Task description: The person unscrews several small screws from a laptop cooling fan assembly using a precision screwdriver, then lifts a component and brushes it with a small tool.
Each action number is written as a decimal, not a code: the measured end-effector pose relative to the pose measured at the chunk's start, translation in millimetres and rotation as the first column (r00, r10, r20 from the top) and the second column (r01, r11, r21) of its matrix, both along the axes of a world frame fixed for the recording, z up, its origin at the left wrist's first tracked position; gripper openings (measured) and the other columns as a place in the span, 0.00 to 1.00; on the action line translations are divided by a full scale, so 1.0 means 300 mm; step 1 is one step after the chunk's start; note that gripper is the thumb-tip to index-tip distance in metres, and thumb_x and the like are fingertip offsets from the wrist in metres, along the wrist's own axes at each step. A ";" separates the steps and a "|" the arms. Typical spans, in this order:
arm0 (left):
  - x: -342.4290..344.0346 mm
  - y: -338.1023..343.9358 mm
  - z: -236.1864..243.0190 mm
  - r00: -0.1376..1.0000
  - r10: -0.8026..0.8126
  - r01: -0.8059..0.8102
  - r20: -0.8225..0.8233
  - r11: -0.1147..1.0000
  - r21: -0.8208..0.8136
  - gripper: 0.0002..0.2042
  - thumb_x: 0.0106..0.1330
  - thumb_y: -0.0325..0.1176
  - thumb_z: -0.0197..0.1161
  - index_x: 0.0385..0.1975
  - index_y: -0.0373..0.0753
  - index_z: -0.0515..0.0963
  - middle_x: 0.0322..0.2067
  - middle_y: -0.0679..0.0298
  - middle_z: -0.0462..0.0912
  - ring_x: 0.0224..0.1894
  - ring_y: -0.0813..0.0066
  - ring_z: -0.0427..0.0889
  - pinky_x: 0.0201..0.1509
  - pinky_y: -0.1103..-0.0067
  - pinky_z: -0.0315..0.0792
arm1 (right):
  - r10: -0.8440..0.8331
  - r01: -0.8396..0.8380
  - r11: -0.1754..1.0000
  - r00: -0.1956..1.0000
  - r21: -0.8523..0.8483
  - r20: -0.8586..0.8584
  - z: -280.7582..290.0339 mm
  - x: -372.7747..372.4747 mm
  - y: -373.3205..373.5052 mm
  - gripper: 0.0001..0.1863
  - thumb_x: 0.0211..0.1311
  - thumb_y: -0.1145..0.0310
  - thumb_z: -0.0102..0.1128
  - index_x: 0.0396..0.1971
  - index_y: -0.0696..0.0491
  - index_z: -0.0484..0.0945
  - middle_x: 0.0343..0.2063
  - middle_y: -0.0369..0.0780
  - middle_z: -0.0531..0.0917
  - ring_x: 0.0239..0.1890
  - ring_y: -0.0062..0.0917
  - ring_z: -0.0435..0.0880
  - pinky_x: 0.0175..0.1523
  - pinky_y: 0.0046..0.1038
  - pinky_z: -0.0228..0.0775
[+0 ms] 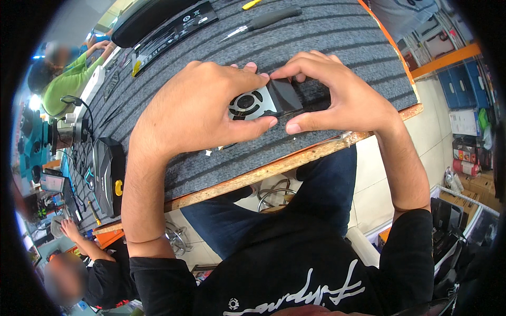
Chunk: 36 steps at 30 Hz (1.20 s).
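A small box-shaped device with a silver face (253, 107) and a round black fan-like grille lies on the ribbed grey mat, partly hidden by my hands. A glossy black piece (287, 97) forms or sits against its right end; whether the two are joined I cannot tell. My left hand (184, 108) grips the silver part from the left, its thumb along the near edge and its fingers along the far edge. My right hand (348, 97) curves around the black end, index fingertip at the far corner and thumb close to the near side.
On the mat lie a grey-handled screwdriver (274, 18), a flat black battery pack (176, 32), a black case (150, 20), tweezers (112, 114) and a black device with a yellow part (109, 176). The worn wooden table edge (253, 176) runs before me. Two people sit at the left.
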<state>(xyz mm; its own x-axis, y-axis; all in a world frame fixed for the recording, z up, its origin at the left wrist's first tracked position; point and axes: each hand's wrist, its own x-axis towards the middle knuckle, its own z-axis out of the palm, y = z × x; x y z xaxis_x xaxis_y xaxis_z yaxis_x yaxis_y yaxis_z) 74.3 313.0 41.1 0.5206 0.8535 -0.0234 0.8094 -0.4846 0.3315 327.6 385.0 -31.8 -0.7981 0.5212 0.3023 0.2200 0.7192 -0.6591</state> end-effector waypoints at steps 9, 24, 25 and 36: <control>-0.002 -0.001 -0.006 1.000 -0.030 0.030 -0.002 0.999 0.034 0.26 0.59 0.42 0.77 0.51 0.28 0.86 0.43 0.41 0.89 0.56 0.49 0.87 0.63 0.64 0.80 | -0.026 0.026 1.000 0.999 -0.015 0.030 -0.006 -0.001 0.000 0.37 0.53 0.36 0.77 0.53 0.50 0.86 0.40 0.40 0.84 0.48 0.32 0.82 0.62 0.38 0.63; 0.001 0.000 -0.021 0.998 -0.062 0.063 -0.014 0.995 0.082 0.25 0.59 0.42 0.76 0.49 0.26 0.86 0.41 0.40 0.89 0.51 0.49 0.90 0.62 0.65 0.81 | -0.030 0.030 1.000 0.999 0.010 0.040 -0.018 0.000 -0.003 0.38 0.54 0.36 0.76 0.55 0.51 0.85 0.41 0.42 0.84 0.48 0.34 0.84 0.62 0.39 0.64; 0.001 0.001 -0.023 0.998 -0.063 0.063 -0.014 0.995 0.083 0.25 0.59 0.42 0.76 0.49 0.26 0.86 0.41 0.40 0.89 0.51 0.49 0.90 0.62 0.65 0.81 | -0.030 0.030 0.999 0.999 0.015 0.037 -0.019 0.001 -0.002 0.38 0.54 0.36 0.76 0.55 0.51 0.85 0.41 0.42 0.84 0.48 0.34 0.84 0.62 0.39 0.64; 0.003 -0.002 -0.021 0.997 -0.070 0.072 -0.018 0.993 0.099 0.25 0.59 0.42 0.76 0.48 0.26 0.86 0.42 0.40 0.89 0.51 0.49 0.90 0.60 0.66 0.82 | -0.033 0.033 0.999 0.999 0.012 0.038 -0.016 0.000 -0.005 0.38 0.53 0.36 0.76 0.55 0.50 0.85 0.41 0.42 0.85 0.49 0.33 0.83 0.62 0.39 0.64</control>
<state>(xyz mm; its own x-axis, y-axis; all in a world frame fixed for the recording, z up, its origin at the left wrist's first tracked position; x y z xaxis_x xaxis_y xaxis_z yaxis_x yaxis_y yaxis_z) 75.2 312.3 34.9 0.5801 0.8129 0.0515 0.7764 -0.5709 0.2670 327.6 383.4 -36.6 -0.7919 0.5439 0.2778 0.2687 0.7187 -0.6413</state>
